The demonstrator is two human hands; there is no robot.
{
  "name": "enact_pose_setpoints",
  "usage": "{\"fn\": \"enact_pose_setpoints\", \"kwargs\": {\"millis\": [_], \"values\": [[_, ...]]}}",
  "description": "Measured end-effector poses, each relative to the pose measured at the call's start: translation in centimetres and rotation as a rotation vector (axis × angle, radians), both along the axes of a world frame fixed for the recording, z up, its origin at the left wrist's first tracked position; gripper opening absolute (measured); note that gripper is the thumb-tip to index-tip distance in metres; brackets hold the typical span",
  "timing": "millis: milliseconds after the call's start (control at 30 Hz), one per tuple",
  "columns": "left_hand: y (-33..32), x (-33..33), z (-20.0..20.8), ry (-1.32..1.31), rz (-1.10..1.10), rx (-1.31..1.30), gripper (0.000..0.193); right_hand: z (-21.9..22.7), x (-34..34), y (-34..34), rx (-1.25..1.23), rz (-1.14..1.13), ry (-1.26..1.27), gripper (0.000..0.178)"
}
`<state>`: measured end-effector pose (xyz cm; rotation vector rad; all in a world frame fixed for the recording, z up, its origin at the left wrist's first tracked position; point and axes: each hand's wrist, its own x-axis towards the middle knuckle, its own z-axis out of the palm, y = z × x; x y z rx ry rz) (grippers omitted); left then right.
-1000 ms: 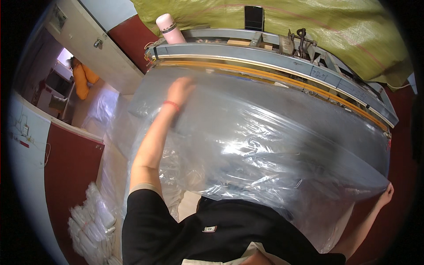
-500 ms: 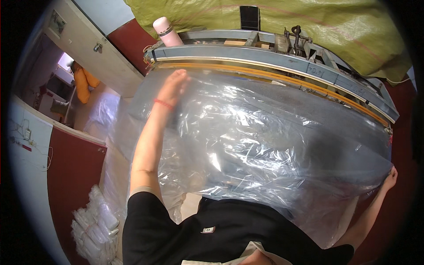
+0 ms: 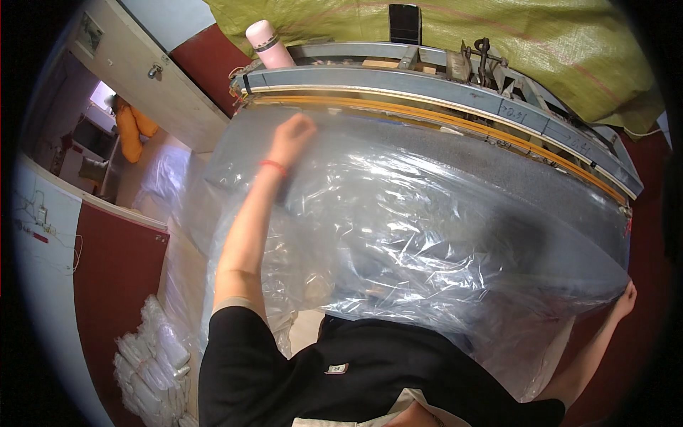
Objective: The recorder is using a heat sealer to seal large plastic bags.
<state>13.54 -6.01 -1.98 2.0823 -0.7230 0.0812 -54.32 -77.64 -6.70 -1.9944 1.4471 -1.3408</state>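
Clear crinkled plastic sheet (image 3: 405, 235) spread over flat grey counter (image 3: 533, 167). Right hand (image 3: 625, 300): fingers clamped on sheet's right edge. Left hand (image 3: 293, 139) at far left, blurred; can't tell if fingers are apart or together.

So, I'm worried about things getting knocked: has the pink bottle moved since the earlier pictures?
No. The pink bottle keeps its place behind the left end of the grey metal beam; only the whole view shifts slightly.
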Motion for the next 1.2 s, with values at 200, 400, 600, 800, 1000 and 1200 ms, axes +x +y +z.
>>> {"fn": "enact_pose_setpoints", "kwargs": {"millis": [200,400,600,800,1000,1200], "values": [[-2.3,-0.7,-0.3,-0.445,-0.023,0.167,0.03,-0.5,-2.5,-0.6,0.06,-0.032,-0.045,0.034],[-1.6,-1.4,0.4,-0.428,0.01,0.308,0.022,-0.8,-2.4,-1.4,0.021,-0.003,-0.063,0.033],[0.9,-1.3,0.9,-0.46,-0.008,0.34,0.012,-0.4,0.0,-2.0,-0.018,-0.02,-0.004,0.033],[0.0,0.5,6.3,-0.242,0.325,0.047,0.012,1.5,0.7,-5.3,0.005,0.026,-0.084,0.03],[-3.8,-1.9,11.5,0.094,0.36,-0.827,0.016,8.1,14.1,-1.1,-0.071,-0.12,0.132,0.022],[1.0,8.2,-2.8,-0.007,0.415,-0.511,0.015,0.3,21.5,-2.1,-0.104,0.063,-0.155,0.018]]}}
